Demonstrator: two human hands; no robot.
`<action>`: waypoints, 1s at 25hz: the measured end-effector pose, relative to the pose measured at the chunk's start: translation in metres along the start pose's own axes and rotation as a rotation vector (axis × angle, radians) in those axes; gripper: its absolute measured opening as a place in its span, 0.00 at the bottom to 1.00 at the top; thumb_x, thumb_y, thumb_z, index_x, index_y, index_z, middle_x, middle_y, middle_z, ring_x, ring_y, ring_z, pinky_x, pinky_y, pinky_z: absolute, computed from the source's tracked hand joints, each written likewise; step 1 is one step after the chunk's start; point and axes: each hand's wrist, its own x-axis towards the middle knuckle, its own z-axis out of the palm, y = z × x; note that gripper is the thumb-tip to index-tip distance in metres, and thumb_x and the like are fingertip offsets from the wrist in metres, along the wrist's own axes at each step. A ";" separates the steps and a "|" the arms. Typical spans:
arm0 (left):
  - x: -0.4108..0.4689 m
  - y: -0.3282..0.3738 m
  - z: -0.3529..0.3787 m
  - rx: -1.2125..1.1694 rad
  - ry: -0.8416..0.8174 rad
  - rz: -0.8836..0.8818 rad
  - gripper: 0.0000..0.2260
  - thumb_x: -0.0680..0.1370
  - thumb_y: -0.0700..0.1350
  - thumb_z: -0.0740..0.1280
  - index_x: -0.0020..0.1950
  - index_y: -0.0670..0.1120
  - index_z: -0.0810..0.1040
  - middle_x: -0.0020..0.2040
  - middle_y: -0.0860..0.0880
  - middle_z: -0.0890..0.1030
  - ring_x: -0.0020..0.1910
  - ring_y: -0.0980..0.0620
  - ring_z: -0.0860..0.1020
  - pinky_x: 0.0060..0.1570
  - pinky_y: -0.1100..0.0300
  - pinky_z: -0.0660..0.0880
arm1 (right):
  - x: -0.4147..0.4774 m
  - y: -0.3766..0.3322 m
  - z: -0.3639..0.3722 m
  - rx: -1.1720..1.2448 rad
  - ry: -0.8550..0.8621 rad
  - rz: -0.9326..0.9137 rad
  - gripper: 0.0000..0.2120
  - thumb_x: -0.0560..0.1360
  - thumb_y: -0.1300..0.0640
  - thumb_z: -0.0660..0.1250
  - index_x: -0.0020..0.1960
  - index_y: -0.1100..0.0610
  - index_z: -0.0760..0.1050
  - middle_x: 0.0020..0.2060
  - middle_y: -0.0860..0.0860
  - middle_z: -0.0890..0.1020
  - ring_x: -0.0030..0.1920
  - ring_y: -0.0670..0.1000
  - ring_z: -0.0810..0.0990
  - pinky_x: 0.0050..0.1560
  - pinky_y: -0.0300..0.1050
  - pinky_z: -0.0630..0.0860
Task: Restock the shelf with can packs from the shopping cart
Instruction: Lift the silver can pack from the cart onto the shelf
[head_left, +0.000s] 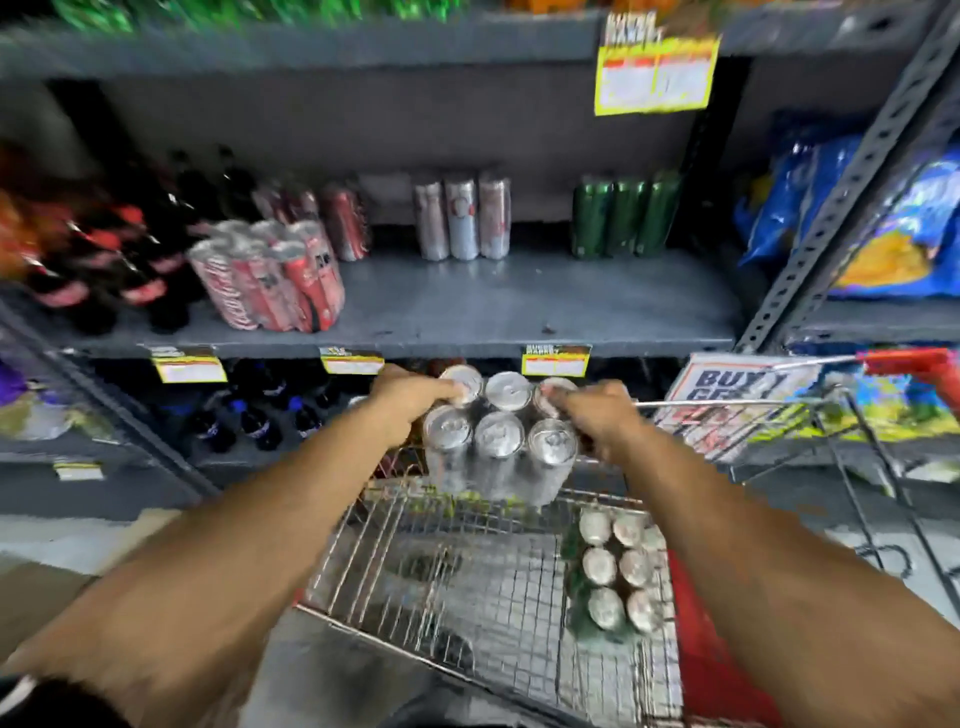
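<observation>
Grey store shelving (519, 306) fills the upper frame; at centre I see my left hand (410, 397) and right hand (597, 413) clenched on opposite sides of a silver six-can pack (498, 431), fingers curled over its top edges; the pack hangs above the wire shopping cart (457, 587); a green can pack (615, 577) lies in the cart at lower right; red can packs (270, 280) stand on the shelf at left, with dark bottles (130, 249) beside them; motion blur softens everything.

Silver can pack (500, 436), red-and-white cans (270, 278), green cans (626, 218), grey shelf (519, 306), yellow price tags (655, 78), red-trimmed cart (696, 665)
</observation>
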 end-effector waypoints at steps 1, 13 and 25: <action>-0.004 0.020 -0.005 -0.052 -0.012 0.020 0.45 0.39 0.49 0.79 0.55 0.38 0.80 0.54 0.39 0.84 0.46 0.46 0.82 0.49 0.49 0.79 | -0.009 -0.023 -0.002 0.043 -0.005 -0.056 0.14 0.61 0.53 0.78 0.38 0.62 0.78 0.34 0.58 0.82 0.32 0.54 0.81 0.34 0.48 0.80; 0.046 0.176 -0.084 -0.131 0.270 0.082 0.10 0.64 0.35 0.65 0.44 0.40 0.76 0.32 0.43 0.75 0.31 0.46 0.75 0.29 0.58 0.73 | 0.020 -0.199 0.065 0.172 -0.039 -0.207 0.08 0.59 0.70 0.68 0.35 0.64 0.71 0.32 0.58 0.74 0.31 0.54 0.74 0.35 0.47 0.72; 0.162 0.183 -0.108 0.131 0.401 0.087 0.17 0.73 0.43 0.64 0.60 0.39 0.77 0.49 0.43 0.81 0.47 0.43 0.79 0.35 0.60 0.73 | 0.141 -0.222 0.145 0.139 -0.029 -0.171 0.15 0.50 0.61 0.71 0.37 0.59 0.78 0.37 0.54 0.84 0.36 0.54 0.83 0.42 0.51 0.82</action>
